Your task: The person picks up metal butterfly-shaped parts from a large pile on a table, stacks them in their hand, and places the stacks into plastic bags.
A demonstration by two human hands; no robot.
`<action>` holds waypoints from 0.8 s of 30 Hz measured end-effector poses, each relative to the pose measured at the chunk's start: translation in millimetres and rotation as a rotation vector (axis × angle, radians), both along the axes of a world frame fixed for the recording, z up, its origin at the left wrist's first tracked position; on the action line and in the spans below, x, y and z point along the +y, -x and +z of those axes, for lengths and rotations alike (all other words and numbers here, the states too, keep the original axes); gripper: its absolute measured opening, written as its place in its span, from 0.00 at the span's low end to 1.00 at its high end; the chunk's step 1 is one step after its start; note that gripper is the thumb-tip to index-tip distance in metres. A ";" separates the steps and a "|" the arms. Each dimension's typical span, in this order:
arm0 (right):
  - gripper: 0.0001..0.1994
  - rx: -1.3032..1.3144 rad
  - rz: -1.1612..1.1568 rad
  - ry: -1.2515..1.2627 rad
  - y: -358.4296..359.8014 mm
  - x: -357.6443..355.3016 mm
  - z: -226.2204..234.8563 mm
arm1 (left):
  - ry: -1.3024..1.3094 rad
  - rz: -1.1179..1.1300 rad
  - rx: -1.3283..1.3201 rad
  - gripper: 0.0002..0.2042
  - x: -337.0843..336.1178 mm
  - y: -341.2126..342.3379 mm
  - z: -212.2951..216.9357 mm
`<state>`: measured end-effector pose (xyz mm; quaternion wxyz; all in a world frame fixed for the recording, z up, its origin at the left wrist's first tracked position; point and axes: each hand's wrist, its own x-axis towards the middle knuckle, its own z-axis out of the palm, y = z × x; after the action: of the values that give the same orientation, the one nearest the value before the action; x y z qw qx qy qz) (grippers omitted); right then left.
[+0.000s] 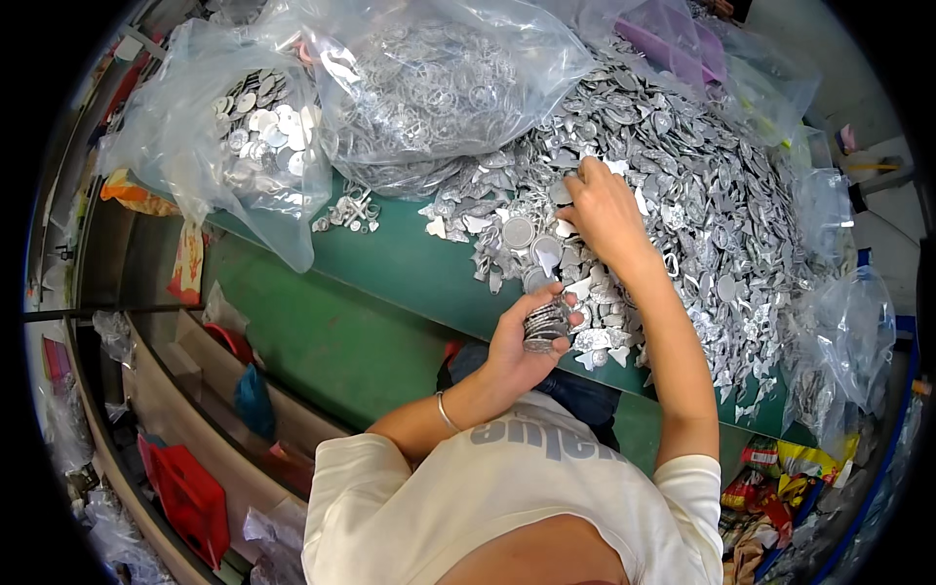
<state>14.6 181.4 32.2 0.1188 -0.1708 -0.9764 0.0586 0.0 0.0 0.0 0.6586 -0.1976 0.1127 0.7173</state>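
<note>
The left hand [518, 343] curls round a stack of discs [545, 330] just off the counter's [390, 255] near edge, the stack's long axis running roughly away from the body. Farther out and slightly right, the right hand [603, 211] reaches into the pile of metal pieces [702, 185], thumb and forefinger at a grey disc [560, 193] on their left; whether they pinch it, I cannot tell.

A cream T-shirt [487, 497] with short sleeves [353, 478] is worn, its chest marked with large grey lettering [541, 439]. The left wrist [468, 398] is circled by a slim silver-coloured bangle [446, 413]; the legs are covered in dark blue cloth [587, 398].
</note>
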 end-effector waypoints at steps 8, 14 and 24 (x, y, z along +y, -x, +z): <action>0.10 0.067 0.014 -0.029 -1.0 1.6 0.1 | 0.013 0.015 -0.019 0.09 -2.7 -1.7 0.6; 0.05 0.324 -0.081 0.079 -4.3 4.4 -6.9 | 0.032 0.007 -0.007 0.08 -2.6 -2.2 3.9; 0.08 0.857 -0.318 1.955 -53.0 11.0 8.9 | 0.011 -0.013 -0.012 0.09 3.2 -3.4 -3.5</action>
<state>67.6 192.3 41.1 0.2692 -0.2819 -0.3505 0.8516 3.4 3.2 -3.5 0.6629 -0.2049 0.1141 0.7111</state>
